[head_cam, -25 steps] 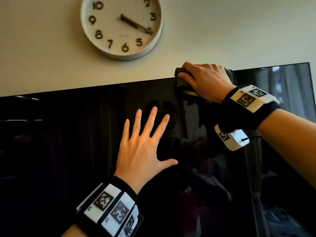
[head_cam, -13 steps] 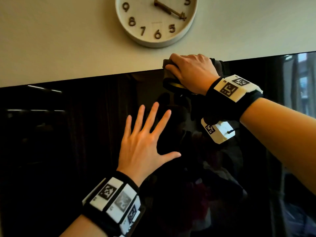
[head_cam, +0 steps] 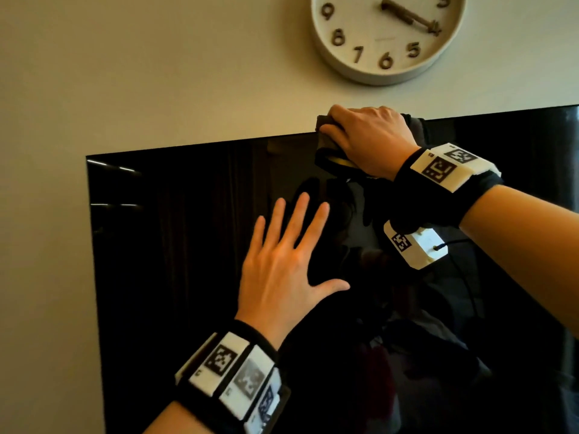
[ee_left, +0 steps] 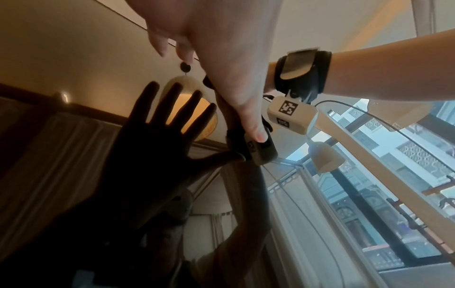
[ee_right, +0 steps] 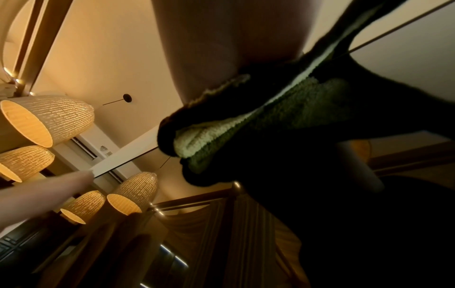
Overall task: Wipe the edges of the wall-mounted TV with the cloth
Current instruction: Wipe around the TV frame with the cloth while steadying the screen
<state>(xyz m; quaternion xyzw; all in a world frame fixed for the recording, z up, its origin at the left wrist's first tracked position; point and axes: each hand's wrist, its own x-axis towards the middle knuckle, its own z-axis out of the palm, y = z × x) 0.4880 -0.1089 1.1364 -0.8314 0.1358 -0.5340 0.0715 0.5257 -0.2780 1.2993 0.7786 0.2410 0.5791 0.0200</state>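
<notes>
Against the dark screen of the TV [head_cam: 188,277], mounted on the wall, the left hand [head_cam: 282,264] lies flat with fingers spread; pressing there could smear the glass or rock the mount. Further right, the right hand [head_cam: 369,139] grasps the cloth [head_cam: 326,148] over the top edge, where a loose fold might slip off.

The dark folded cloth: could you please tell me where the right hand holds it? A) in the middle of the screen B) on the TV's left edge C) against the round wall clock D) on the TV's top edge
D: the right hand grips the dark folded cloth draped over the black wall-mounted TV's top edge.
</notes>
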